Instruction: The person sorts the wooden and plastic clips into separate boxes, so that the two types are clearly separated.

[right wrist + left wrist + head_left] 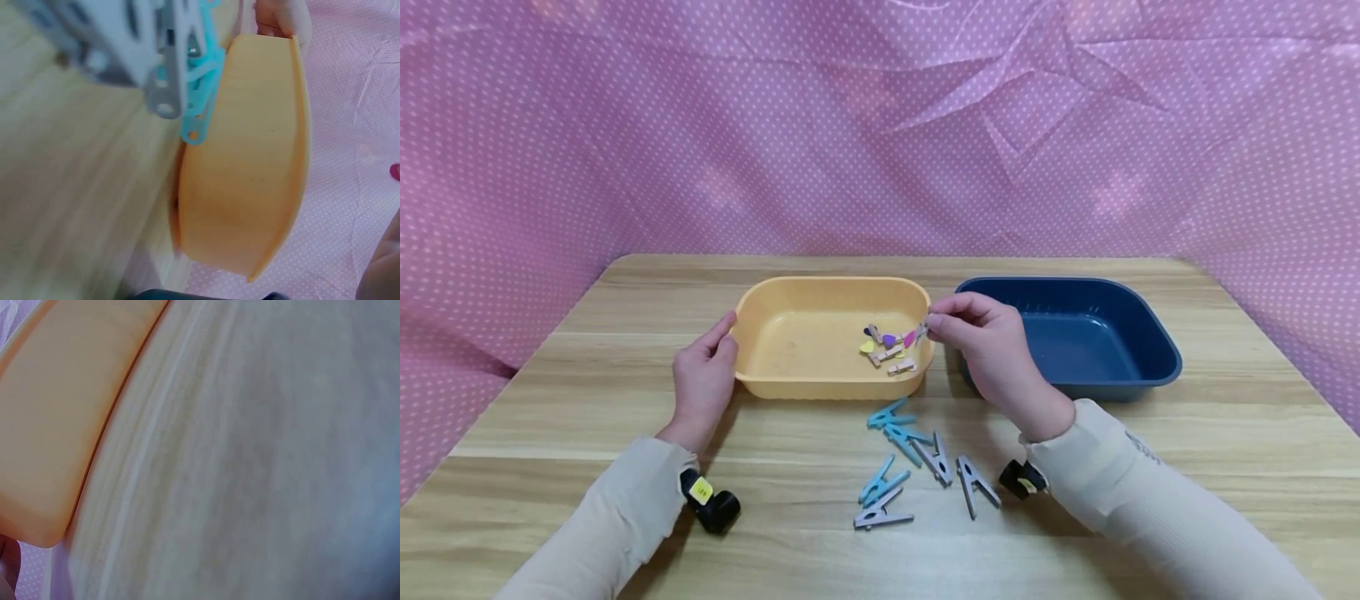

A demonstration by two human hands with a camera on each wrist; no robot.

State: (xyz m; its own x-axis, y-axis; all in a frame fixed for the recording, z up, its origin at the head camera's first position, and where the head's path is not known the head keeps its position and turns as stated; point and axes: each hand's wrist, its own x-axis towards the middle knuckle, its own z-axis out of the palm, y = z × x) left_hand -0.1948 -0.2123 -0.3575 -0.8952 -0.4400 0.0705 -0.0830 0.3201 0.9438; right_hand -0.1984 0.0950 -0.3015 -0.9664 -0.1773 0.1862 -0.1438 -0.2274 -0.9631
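Observation:
A yellow plastic basin stands on the table, its wall also large in the left wrist view. My left hand holds it by the left rim, thumb on the near side. Over the basin's right end, my right hand pinches a small clothespin with a pink heart between thumb and fingertips. Several mini wooden clothespins with yellow, purple and dark blue hearts lie inside the basin, towards its right side. In the right wrist view only the pink heart of the pinched clothespin shows.
A dark blue basin stands to the right, partly behind my right hand. Nearer me on the wooden table lie several larger plastic clothespins, blue and grey. A pink dotted cloth hangs around the table.

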